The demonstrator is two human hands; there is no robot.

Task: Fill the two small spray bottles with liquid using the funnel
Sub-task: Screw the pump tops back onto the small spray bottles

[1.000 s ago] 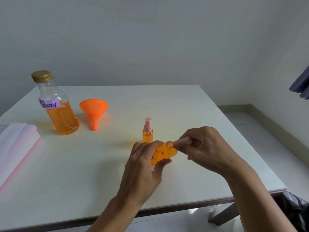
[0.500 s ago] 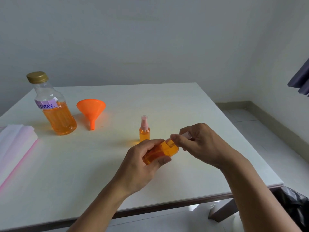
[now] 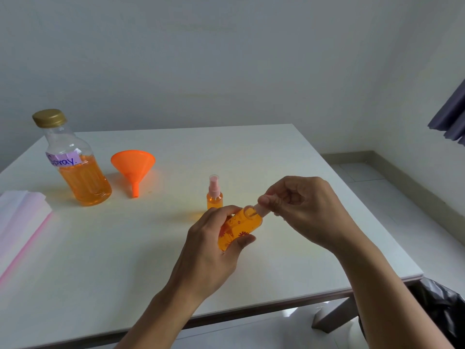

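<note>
My left hand (image 3: 211,250) grips a small spray bottle (image 3: 239,229) full of orange liquid, tilted with its neck toward the right. My right hand (image 3: 302,210) pinches the pink spray cap (image 3: 263,207) at that bottle's neck. A second small spray bottle (image 3: 214,195), capped in pink and holding orange liquid, stands upright just behind my left hand. The orange funnel (image 3: 133,165) lies on its side further left. A large bottle (image 3: 75,167) with a gold lid and a "Spray" label stands at the far left, about half full of orange liquid.
The white table (image 3: 125,248) ends close on the right and near edges. A folded white and pink sheet (image 3: 20,217) lies at the left edge. A dark bag (image 3: 442,306) sits on the floor under the right corner.
The held bottle has tilted more upright in my left hand, and my right fingers have shifted around the pink cap at its neck. The other objects have not moved.
</note>
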